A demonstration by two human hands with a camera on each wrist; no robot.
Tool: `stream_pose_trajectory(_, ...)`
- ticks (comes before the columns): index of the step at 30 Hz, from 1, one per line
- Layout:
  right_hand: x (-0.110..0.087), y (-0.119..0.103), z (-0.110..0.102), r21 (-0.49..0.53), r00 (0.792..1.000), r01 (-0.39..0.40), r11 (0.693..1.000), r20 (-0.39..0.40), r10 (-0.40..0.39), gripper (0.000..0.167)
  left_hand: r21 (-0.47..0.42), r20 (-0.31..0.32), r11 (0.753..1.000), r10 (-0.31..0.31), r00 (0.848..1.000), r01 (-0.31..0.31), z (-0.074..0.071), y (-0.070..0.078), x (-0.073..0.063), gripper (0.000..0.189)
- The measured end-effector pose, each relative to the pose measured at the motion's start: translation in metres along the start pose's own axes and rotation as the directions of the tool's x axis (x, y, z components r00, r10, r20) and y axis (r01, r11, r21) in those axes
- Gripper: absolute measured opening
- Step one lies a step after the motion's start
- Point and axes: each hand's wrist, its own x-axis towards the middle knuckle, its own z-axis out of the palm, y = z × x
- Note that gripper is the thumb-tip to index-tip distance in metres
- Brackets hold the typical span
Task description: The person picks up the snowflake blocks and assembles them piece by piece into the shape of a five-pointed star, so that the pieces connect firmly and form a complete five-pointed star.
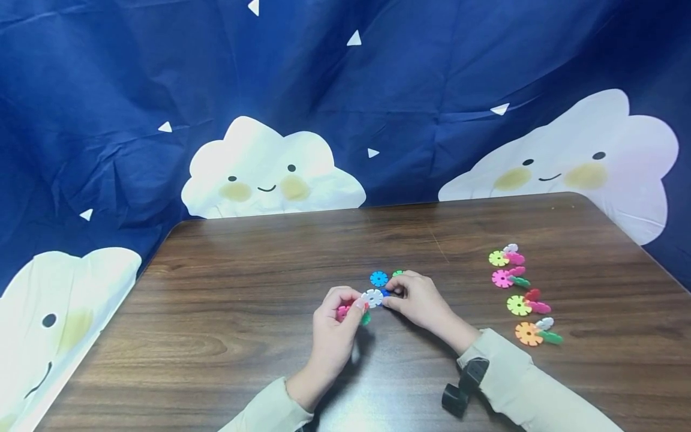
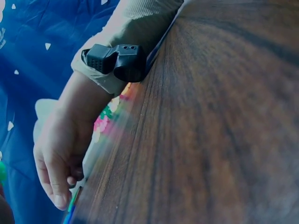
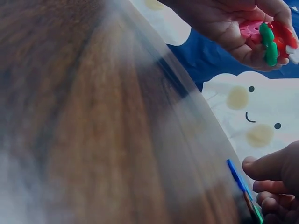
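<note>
My left hand (image 1: 335, 318) holds a cluster of joined, notched plastic flower discs between thumb and fingers. Its white disc (image 1: 372, 298) points toward my right hand, while the pink disc (image 3: 251, 30), green disc (image 3: 268, 44) and red disc (image 3: 284, 39) show in the right wrist view. Low over the table, my right hand (image 1: 421, 300) has its thumb and index finger apart on either side of a dark blue disc (image 1: 385, 293). A lighter blue disc (image 1: 379, 278) and a partly hidden green disc (image 1: 398, 273) lie just beyond its fingers.
On the right of the wooden table (image 1: 243, 360) several three-disc clusters stand in a column: a yellow-pink-white cluster (image 1: 499, 258) farthest, an orange-white-green cluster (image 1: 529, 334) nearest. A blue cloth (image 1: 405, 72) with cloud faces hangs behind. A black wrist camera (image 1: 464, 387) sits on the right sleeve.
</note>
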Motion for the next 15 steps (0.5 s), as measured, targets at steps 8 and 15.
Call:
stream_pose_trajectory(8, -0.004, 0.004, -0.009, 0.006, 0.999, -0.046, 0.999, -0.004, 0.046, 0.018, 0.005, -0.006, 0.999, -0.038, 0.999, 0.038, 0.001, -0.001, 0.000, 0.004)
stream_pose_trajectory(15, -0.006, 0.009, -0.019, -0.013, 0.997, -0.068, 0.998, -0.034, 0.068, 0.018, -0.026, -0.005, 0.993, -0.112, 0.994, 0.112, 0.003, 0.000, 0.000, 0.008)
